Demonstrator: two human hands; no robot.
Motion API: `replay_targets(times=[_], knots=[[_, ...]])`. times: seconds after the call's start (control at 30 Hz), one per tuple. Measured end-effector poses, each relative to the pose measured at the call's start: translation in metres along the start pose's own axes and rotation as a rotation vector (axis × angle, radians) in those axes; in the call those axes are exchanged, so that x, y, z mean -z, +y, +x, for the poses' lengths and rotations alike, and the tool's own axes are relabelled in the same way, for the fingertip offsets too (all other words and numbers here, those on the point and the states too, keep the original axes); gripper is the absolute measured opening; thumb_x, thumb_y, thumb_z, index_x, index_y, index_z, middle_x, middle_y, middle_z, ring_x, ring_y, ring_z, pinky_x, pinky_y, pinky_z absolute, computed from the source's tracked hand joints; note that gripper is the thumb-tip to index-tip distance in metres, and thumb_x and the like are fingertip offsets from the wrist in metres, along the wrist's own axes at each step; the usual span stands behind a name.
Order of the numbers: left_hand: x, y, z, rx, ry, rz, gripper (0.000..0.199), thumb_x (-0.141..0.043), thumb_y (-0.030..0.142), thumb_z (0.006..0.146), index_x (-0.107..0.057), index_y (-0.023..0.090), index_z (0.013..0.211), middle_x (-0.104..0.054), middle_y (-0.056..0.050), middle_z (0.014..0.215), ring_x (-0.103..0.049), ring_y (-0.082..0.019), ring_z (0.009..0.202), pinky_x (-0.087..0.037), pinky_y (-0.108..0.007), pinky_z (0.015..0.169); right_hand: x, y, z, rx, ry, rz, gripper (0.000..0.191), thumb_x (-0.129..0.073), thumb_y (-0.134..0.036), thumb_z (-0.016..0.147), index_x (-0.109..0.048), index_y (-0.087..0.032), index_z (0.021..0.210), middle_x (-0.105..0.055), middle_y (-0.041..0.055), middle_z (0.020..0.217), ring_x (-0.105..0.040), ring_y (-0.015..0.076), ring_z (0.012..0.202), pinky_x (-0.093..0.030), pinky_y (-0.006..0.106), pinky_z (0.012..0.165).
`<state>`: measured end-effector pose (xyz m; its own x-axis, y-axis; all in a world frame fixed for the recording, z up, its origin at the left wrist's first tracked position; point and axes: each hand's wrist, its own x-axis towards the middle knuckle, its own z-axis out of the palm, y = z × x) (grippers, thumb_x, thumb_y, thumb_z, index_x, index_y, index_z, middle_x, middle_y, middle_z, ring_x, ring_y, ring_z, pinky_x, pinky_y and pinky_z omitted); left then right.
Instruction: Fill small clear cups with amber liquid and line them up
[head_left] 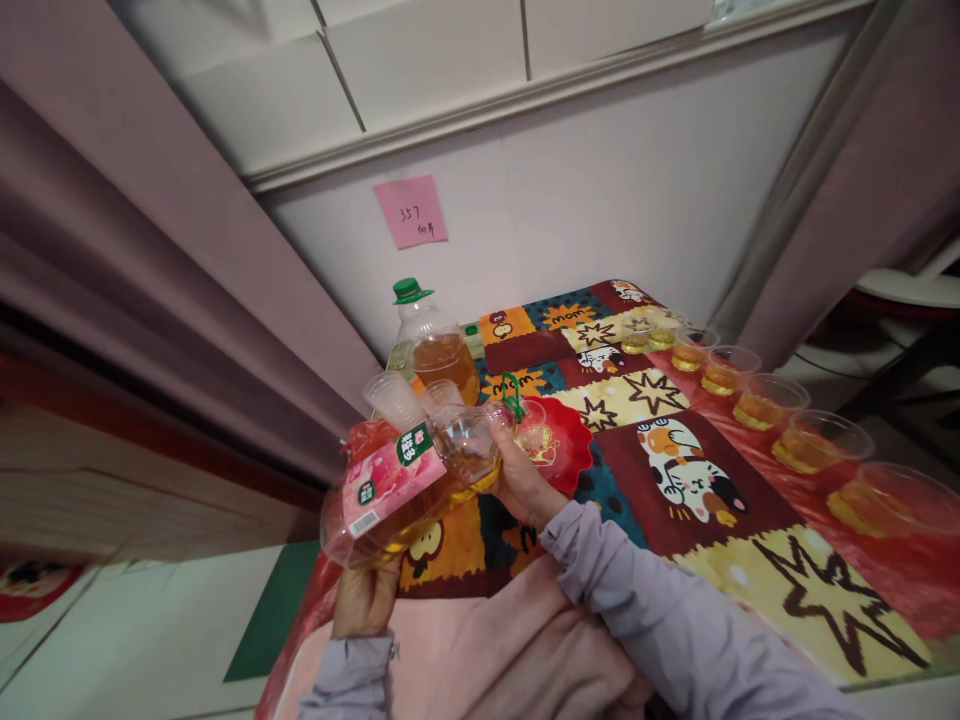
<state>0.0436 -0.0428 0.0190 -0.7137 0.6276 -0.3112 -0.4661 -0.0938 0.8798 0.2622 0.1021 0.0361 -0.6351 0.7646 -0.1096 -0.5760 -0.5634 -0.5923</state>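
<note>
A large clear bottle (pixel 390 480) with a pink label and amber liquid is tilted, its mouth toward the right over a red scalloped plate (pixel 574 440). My right hand (pixel 517 475) is wrapped round the bottle near its neck. From below, my left hand (pixel 367 595) supports the bottle's base, fingers partly hidden. A clear cup (pixel 534 425) stands on the plate beside the bottle's mouth. Behind the bottle are stacked clear cups (pixel 394 398). Another bottle (pixel 442 350) with a green cap stands upright, partly filled with amber liquid.
Several cups of yellow liquid (pixel 765 405) line the right edge of the table. A colourful patterned mat (pixel 540 350) lies over a red cover. Behind the table is a white wall with a pink note (pixel 410 211). Purple curtains (pixel 225 230) hang at both sides.
</note>
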Motion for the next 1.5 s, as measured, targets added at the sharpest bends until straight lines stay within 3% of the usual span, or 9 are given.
replay_targets(times=[0.13,0.3,0.6,0.83,1.1,1.27,1.5], knots=[[-0.001,0.001,-0.001,0.046,0.053,-0.017,0.052,-0.056,0.011,0.107,-0.075,0.031,0.152,-0.09,-0.005,0.123,-0.086,-0.022,0.119,-0.069,-0.023,0.09,-0.001,0.0,0.001,-0.002,0.013,0.01,0.072,-0.068,-0.089,0.098,-0.078,-0.026,0.13,-0.089,0.0078,0.113,-0.086,0.0279,0.099,-0.072,0.043,0.083],[0.004,0.001,0.002,0.02,-0.006,0.028,0.044,-0.068,0.021,0.106,-0.078,0.032,0.147,-0.09,-0.006,0.122,-0.083,-0.028,0.127,-0.07,-0.035,0.099,-0.001,-0.001,0.0,-0.016,0.015,0.004,0.07,-0.066,-0.089,0.1,-0.078,-0.027,0.129,-0.089,0.0085,0.113,-0.085,0.0293,0.103,-0.072,0.045,0.085],[0.01,-0.001,0.007,0.009,-0.02,0.083,0.049,-0.065,0.024,0.11,-0.073,0.036,0.156,-0.09,-0.004,0.125,-0.083,-0.024,0.129,-0.068,-0.028,0.1,0.003,0.001,0.002,-0.01,0.004,0.018,0.073,-0.07,-0.089,0.097,-0.078,-0.025,0.129,-0.089,0.0086,0.115,-0.085,0.0277,0.101,-0.071,0.043,0.083],[0.01,-0.002,0.008,0.065,0.042,0.031,0.051,-0.054,0.013,0.11,-0.075,0.033,0.152,-0.089,-0.005,0.129,-0.086,-0.02,0.119,-0.067,-0.023,0.095,0.003,0.001,0.003,-0.023,0.012,0.039,0.074,-0.069,-0.091,0.097,-0.077,-0.025,0.128,-0.088,0.0069,0.112,-0.084,0.0253,0.095,-0.07,0.04,0.08],[0.006,-0.002,0.005,0.081,0.068,0.001,0.049,-0.057,0.015,0.109,-0.075,0.029,0.153,-0.087,-0.008,0.136,-0.077,-0.022,0.14,-0.063,-0.026,0.107,0.003,-0.001,0.003,-0.026,0.007,0.038,0.072,-0.069,-0.09,0.097,-0.078,-0.025,0.128,-0.088,0.008,0.112,-0.084,0.0266,0.096,-0.071,0.043,0.083],[0.003,-0.001,0.003,0.065,0.055,0.0,0.054,-0.056,0.014,0.108,-0.074,0.032,0.155,-0.088,-0.006,0.132,-0.078,-0.024,0.138,-0.065,-0.031,0.107,0.005,0.0,0.004,-0.04,0.05,0.045,0.069,-0.07,-0.088,0.098,-0.078,-0.025,0.125,-0.088,0.0072,0.109,-0.084,0.0252,0.091,-0.071,0.043,0.082],[0.01,-0.001,0.006,0.041,0.022,0.056,0.051,-0.062,0.018,0.109,-0.073,0.033,0.157,-0.088,-0.006,0.135,-0.079,-0.024,0.136,-0.067,-0.026,0.101,0.004,0.0,0.004,-0.029,0.005,0.04,0.071,-0.067,-0.09,0.098,-0.078,-0.025,0.127,-0.088,0.0077,0.116,-0.084,0.0244,0.094,-0.07,0.039,0.081]])
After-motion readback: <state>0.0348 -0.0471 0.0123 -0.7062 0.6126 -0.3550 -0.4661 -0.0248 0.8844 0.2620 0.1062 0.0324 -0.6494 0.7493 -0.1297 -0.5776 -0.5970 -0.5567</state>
